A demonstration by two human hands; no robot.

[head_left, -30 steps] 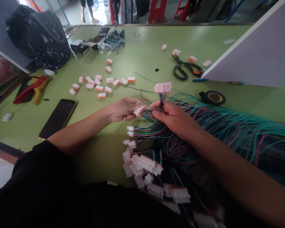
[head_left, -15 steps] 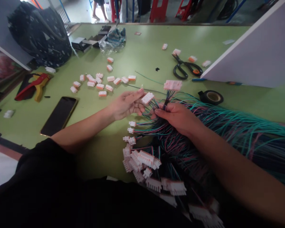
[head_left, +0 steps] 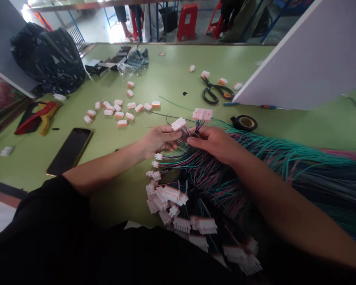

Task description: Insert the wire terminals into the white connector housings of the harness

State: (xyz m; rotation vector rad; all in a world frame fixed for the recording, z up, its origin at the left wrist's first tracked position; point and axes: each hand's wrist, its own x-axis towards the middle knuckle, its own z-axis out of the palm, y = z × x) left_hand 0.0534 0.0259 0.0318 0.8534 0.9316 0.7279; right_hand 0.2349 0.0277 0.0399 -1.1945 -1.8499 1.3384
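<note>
My left hand [head_left: 161, 141] is closed, thumb against fingers, on thin wires just under a white wire connector [head_left: 178, 124]. My right hand [head_left: 218, 143] pinches the wire bundle [head_left: 198, 127] below a larger pinkish-white connector [head_left: 202, 114]. The two hands are close together, and the fingertips partly hide the wires between them. Loose wire ends stick out to the left above my left hand. Beneath the hands, several small white plugs [head_left: 156, 164] and a pile of larger white connectors [head_left: 172, 194] hang from green, pink and dark wires.
Several loose orange-and-white connectors [head_left: 119, 114] lie left of centre, near a phone [head_left: 70, 151] and red-yellow pliers [head_left: 38, 116]. Black scissors [head_left: 215, 90] and black tape [head_left: 243, 122] sit beyond my right hand. A long wire bundle [head_left: 308, 156] runs right. A white panel [head_left: 290, 67] stands at right.
My left hand has closed its fingers on the wires below the smaller connector; before, they were more spread. The view has tilted up and shifted right. My right hand keeps its hold.
</note>
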